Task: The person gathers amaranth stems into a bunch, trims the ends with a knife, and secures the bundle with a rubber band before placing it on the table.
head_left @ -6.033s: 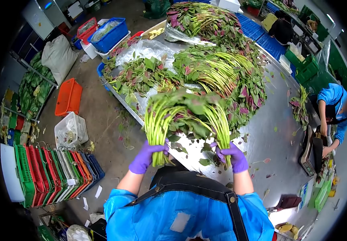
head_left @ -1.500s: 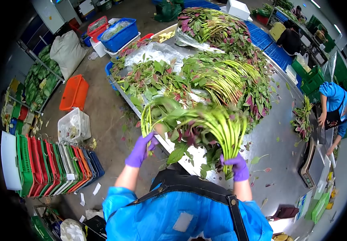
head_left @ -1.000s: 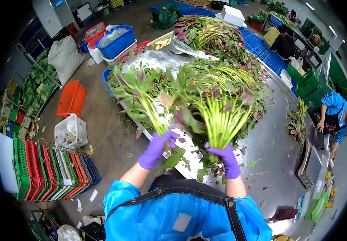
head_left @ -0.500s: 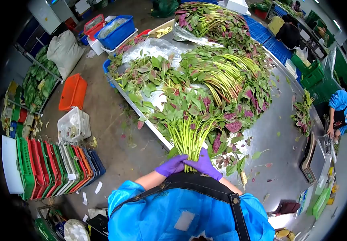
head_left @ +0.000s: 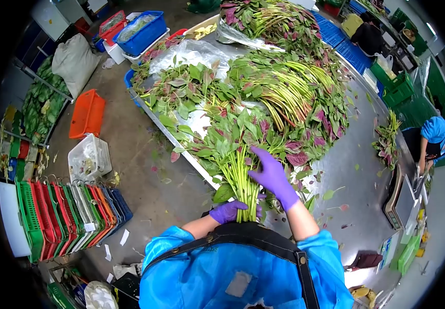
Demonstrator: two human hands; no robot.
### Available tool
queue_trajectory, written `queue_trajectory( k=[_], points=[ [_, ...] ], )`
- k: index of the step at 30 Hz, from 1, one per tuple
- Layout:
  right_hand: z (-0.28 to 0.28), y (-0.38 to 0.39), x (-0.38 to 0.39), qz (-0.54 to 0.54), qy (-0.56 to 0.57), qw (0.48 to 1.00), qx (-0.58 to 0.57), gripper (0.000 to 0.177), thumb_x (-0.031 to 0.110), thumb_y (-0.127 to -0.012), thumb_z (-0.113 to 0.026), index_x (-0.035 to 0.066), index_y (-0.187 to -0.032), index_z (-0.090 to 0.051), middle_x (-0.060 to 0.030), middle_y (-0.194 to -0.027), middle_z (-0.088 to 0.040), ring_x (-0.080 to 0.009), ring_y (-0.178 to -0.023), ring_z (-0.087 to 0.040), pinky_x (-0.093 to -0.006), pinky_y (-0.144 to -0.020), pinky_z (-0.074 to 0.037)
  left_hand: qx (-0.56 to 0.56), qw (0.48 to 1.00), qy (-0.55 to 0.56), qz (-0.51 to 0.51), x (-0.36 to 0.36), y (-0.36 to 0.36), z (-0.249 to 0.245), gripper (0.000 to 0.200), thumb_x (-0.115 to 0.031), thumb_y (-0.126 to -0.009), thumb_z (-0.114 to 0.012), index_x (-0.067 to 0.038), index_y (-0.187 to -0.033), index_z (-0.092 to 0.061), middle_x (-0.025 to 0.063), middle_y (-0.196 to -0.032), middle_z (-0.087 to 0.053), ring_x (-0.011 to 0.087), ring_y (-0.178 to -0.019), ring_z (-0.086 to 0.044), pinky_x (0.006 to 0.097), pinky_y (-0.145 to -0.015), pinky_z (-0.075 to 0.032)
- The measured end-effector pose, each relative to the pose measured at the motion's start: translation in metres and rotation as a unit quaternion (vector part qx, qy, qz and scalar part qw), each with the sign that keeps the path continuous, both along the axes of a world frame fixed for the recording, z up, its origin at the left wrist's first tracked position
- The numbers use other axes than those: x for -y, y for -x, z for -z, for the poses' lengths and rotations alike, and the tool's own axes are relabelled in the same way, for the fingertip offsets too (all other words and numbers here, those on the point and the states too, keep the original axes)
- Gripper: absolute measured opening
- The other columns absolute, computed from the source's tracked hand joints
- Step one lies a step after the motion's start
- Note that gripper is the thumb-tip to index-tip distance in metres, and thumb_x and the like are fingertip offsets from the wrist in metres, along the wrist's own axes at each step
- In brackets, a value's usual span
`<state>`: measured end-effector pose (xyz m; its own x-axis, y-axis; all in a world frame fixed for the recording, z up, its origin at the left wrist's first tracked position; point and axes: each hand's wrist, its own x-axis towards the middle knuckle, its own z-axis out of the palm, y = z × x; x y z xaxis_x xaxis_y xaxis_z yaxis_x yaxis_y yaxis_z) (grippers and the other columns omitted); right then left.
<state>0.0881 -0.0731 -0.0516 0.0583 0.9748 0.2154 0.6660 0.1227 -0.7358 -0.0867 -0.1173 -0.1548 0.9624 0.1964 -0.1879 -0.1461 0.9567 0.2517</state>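
Note:
A bunch of leafy greens [head_left: 240, 175] with pale green stems and green and purple leaves stands against the front of the apron. My left hand [head_left: 227, 211], in a purple glove, is closed around the lower stems. My right hand [head_left: 275, 177], gloved in purple too, is higher up at the right side of the bunch, its fingers apart and reaching to the upper stems. Just beyond lies a large pile of the same greens [head_left: 289, 98] on the metal table [head_left: 359, 190].
Stacked colored baskets [head_left: 68, 216], a white basket [head_left: 89, 157] and an orange crate [head_left: 87, 114] are on the floor at left. A scale [head_left: 400, 201] and a small bunch [head_left: 387, 139] are at right. Beyond them is a person in blue [head_left: 435, 135].
My right hand has let go of the lower stems, moved up and right along the bunch and opened. My left hand still holds the stem ends. The view has shifted slightly.

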Motion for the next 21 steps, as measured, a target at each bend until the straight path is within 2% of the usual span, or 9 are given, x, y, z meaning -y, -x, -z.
queue_trajectory(
  k=[4,7,11,13,14,17,18,19,21],
  points=[
    [0.058,-0.002,-0.037,-0.055,0.136,0.988,0.045,0.035,0.013,-0.069,-0.063,0.007,-0.104,-0.061,-0.0156,-0.095,-0.062,-0.0281,-0.082,-0.063,-0.0333,-0.071,-0.05,-0.111,0.99,-0.085,-0.017,0.0,-0.004,-0.015,0.058,-0.014,-0.073,-0.061,0.001,-0.124,-0.04,0.0126,-0.1,-0.056,0.0215,-0.091,-0.056,0.0344,-0.085,-0.044],
    [0.052,-0.002,-0.022,-0.05,0.159,0.986,-0.022,0.01,0.011,-0.072,-0.062,0.004,-0.079,-0.066,-0.0113,-0.069,-0.064,-0.0242,-0.062,-0.062,-0.0329,-0.058,-0.049,-0.151,0.981,-0.118,-0.037,-0.001,0.001,-0.013,0.058,-0.009,-0.071,-0.061,0.0,-0.124,-0.04,0.0086,-0.101,-0.056,0.0181,-0.09,-0.056,0.0311,-0.079,-0.046],
    [0.022,-0.014,0.023,-0.081,0.414,0.865,-0.27,0.009,0.01,-0.077,-0.064,0.001,-0.079,-0.066,-0.004,-0.068,-0.063,-0.0066,-0.057,-0.055,-0.0213,-0.052,-0.045,-0.192,0.967,-0.157,-0.06,-0.003,0.003,-0.013,0.061,-0.008,-0.068,-0.063,-0.003,-0.124,-0.041,0.0061,-0.106,-0.054,0.0171,-0.094,-0.053,0.0305,-0.082,-0.044],
    [0.021,-0.029,0.043,-0.183,0.472,0.768,-0.393,0.01,0.005,-0.075,-0.065,0.001,-0.085,-0.066,-0.0058,-0.078,-0.066,-0.0098,-0.062,-0.059,-0.0221,-0.054,-0.047,-0.17,0.962,-0.192,-0.088,-0.009,0.002,-0.027,0.054,-0.009,-0.069,-0.063,-0.002,-0.119,-0.045,0.0054,-0.108,-0.054,0.0159,-0.099,-0.051,0.0294,-0.089,-0.04],
    [0.018,-0.037,0.047,-0.183,0.473,0.767,-0.393,0.01,0.005,-0.075,-0.065,0.001,-0.085,-0.066,-0.0058,-0.078,-0.066,-0.0098,-0.062,-0.059,-0.0221,-0.054,-0.047,-0.171,0.962,-0.191,-0.088,-0.01,0.003,-0.027,0.054,-0.009,-0.069,-0.063,-0.002,-0.119,-0.045,0.0054,-0.108,-0.054,0.0159,-0.099,-0.051,0.0294,-0.089,-0.04],
    [0.008,-0.053,0.055,-0.273,0.563,0.735,-0.262,0.019,0.008,-0.073,-0.067,0.004,-0.091,-0.065,-0.0061,-0.083,-0.066,-0.0121,-0.066,-0.06,-0.0243,-0.059,-0.048,-0.187,0.971,-0.146,0.004,-0.013,0.008,-0.018,0.066,-0.012,-0.068,-0.064,-0.001,-0.127,-0.038,0.01,-0.115,-0.051,0.0211,-0.107,-0.05,0.0331,-0.094,-0.037],
    [0.013,-0.056,0.058,-0.234,0.466,0.853,-0.005,0.026,0.012,-0.071,-0.068,0.004,-0.096,-0.063,-0.0078,-0.086,-0.065,-0.0175,-0.07,-0.061,-0.028,-0.064,-0.049,-0.187,0.972,-0.145,0.004,-0.013,0.01,-0.014,0.066,-0.012,-0.068,-0.064,-0.001,-0.127,-0.038,0.01,-0.115,-0.051,0.0211,-0.107,-0.05,0.0331,-0.094,-0.037],
    [0.015,-0.057,0.059,-0.174,0.328,0.894,0.252,0.034,0.016,-0.07,-0.068,0.005,-0.101,-0.061,-0.0095,-0.09,-0.065,-0.0229,-0.074,-0.062,-0.0317,-0.068,-0.05,-0.116,0.988,-0.097,0.009,-0.013,0.012,-0.01,0.064,-0.011,-0.069,-0.061,-0.001,-0.128,-0.037,0.014,-0.12,-0.049,0.0239,-0.111,-0.048,0.035,-0.096,-0.036],
    [-0.012,-0.036,0.044,-0.094,0.315,0.934,0.139,0.042,0.017,-0.067,-0.069,0.006,-0.106,-0.059,-0.0097,-0.095,-0.063,-0.0252,-0.08,-0.062,-0.0323,-0.072,-0.05,0.021,0.999,-0.044,-0.007,-0.015,0.011,-0.015,0.067,-0.014,-0.071,-0.058,-0.001,-0.131,-0.031,0.0223,-0.132,-0.038,0.0312,-0.12,-0.041,0.0403,-0.101,-0.031]
  ],
)
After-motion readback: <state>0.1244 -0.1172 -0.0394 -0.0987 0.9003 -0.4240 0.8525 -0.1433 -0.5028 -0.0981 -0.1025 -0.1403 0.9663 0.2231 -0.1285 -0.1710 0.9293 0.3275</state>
